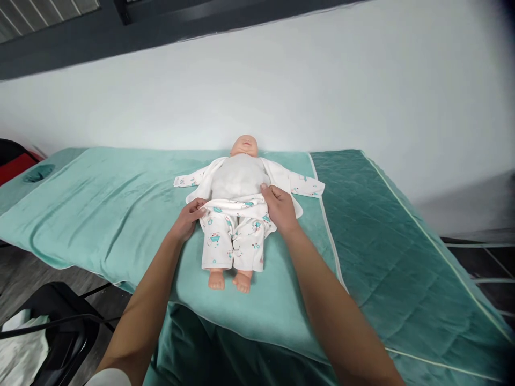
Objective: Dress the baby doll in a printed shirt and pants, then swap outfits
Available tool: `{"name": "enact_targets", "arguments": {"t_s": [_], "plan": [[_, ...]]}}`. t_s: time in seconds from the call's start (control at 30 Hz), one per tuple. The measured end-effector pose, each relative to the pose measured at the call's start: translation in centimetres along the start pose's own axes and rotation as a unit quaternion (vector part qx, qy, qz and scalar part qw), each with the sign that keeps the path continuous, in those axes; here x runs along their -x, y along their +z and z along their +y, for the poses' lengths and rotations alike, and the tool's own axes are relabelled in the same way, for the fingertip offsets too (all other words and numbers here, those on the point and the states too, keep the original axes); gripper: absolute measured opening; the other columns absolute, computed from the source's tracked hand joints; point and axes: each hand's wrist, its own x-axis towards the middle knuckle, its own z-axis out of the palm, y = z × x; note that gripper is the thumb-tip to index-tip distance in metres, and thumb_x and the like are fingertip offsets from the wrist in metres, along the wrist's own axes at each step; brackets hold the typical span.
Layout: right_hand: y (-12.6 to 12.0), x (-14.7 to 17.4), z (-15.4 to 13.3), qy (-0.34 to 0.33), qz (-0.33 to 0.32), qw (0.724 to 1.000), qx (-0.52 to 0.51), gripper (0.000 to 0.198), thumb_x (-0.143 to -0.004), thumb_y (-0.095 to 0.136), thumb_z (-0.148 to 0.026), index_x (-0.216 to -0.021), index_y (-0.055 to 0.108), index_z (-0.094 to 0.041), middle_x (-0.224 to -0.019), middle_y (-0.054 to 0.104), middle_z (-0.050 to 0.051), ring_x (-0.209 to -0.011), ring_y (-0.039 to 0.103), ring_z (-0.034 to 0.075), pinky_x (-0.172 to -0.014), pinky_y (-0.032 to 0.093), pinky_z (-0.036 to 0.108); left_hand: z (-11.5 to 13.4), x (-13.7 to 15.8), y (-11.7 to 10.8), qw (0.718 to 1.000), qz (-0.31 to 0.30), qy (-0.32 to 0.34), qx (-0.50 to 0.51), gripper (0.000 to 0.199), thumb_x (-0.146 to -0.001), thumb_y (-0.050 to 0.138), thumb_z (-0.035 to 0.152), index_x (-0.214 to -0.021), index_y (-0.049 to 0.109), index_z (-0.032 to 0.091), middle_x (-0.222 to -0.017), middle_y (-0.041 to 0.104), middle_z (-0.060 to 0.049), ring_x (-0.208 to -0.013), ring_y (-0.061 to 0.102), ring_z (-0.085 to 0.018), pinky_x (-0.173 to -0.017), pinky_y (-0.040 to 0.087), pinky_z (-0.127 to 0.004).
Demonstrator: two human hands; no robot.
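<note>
A baby doll [244, 146] lies on its back, head toward the wall, bare feet toward me. Printed white baby pants [217, 244] cover its legs, and their top edge is folded over at the waist. An open long-sleeved baby jacket [303, 185] spreads out to both sides, showing the pale torso [239, 177]. My left hand [190, 217] is closed on the waist of the pants at the left side. At the right side, my right hand [280, 208] pinches the same waist, thumb on top. The fingertips under the fabric are hidden.
The bed carries a light green cover [120, 203], with a darker quilted cover [386, 252] to the right. A white wall [257, 86] runs behind it. At the lower left stands a black chair [68, 327] with a white printed cloth [24, 351] on it.
</note>
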Motion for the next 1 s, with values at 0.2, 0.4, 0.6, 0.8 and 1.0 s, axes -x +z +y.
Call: {"name": "enact_targets", "arguments": {"t_s": [0.2,0.4,0.6,0.8,1.0], "plan": [[0.0,-0.1,-0.1,-0.007,-0.002,1.000,0.019,0.058,-0.087,0.053,-0.069,-0.061,0.026,-0.024,-0.061,0.025,-0.005,-0.060,0.028,0.013,-0.056,0.028,0.028,1.2,-0.9,-0.4,0.997,-0.055,-0.047,-0.030,0.039,-0.078,0.073,0.055,-0.077,0.067,0.017,-0.070,0.057,-0.002,-0.063,0.050,-0.014,-0.059,0.042,-0.026],[0.0,-0.2,0.4,-0.005,-0.005,1.000,0.010,0.057,-0.089,0.054,-0.066,-0.062,0.025,-0.024,-0.062,0.024,-0.005,-0.061,0.027,0.013,-0.057,0.026,0.028,4.6,-2.7,-1.5,0.965,-0.172,-0.106,-0.168,0.030,-0.074,0.078,0.046,-0.073,0.069,0.017,-0.067,0.060,-0.002,-0.060,0.051,-0.014,-0.053,0.041,-0.024],[0.0,-0.2,0.6,0.010,-0.010,1.000,-0.019,0.055,-0.091,0.056,-0.060,-0.062,0.026,-0.024,-0.064,0.023,-0.005,-0.062,0.025,0.013,-0.057,0.023,0.029,7.3,-3.8,-2.1,0.907,-0.317,-0.150,-0.232,0.024,-0.068,0.083,0.035,-0.078,0.070,0.018,-0.070,0.060,-0.002,-0.063,0.051,-0.015,-0.056,0.038,-0.024],[-0.4,-0.4,1.0,0.032,-0.019,0.999,-0.029,0.055,-0.090,0.058,-0.060,-0.061,0.029,-0.023,-0.062,0.024,-0.005,-0.061,0.026,0.012,-0.056,0.024,0.028,6.7,-5.1,-2.3,0.954,-0.235,-0.114,-0.150,0.034,-0.069,0.081,0.048,-0.070,0.067,0.017,-0.063,0.053,-0.002,-0.057,0.045,-0.013,-0.051,0.032,-0.025],[-0.4,-0.7,1.7,0.089,0.007,0.992,-0.092,0.055,-0.081,0.064,-0.068,-0.059,0.041,-0.023,-0.054,0.036,-0.006,-0.053,0.031,0.012,-0.050,0.027,0.028,7.1,-7.6,-3.0,0.976,-0.147,-0.106,-0.120,0.031,-0.070,0.083,0.041,-0.075,0.065,0.016,-0.065,0.049,0.002,-0.057,0.043,-0.009,-0.052,0.032,-0.022]]}}
